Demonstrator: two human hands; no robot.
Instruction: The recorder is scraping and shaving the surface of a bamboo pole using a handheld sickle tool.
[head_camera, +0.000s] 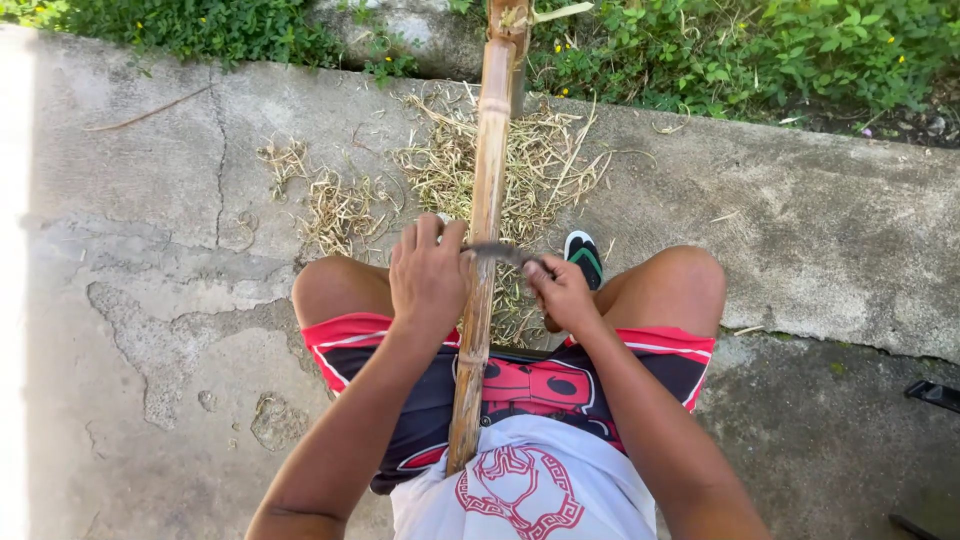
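Long tan bamboo pole (487, 200) rests between a seated person's knees; both hands' fingers grip a dark metal blade (497, 252) across it, left hand (428, 275), right hand (560, 292).

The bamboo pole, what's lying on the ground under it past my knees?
Under the bamboo pole a heap of dry shavings is spread on the concrete, with a green sandal beside it. The pole hides the strip directly beneath it.

A long tan bamboo pole (485, 220) slants across the lap, a dark blade (497, 251) laid crosswise on it.
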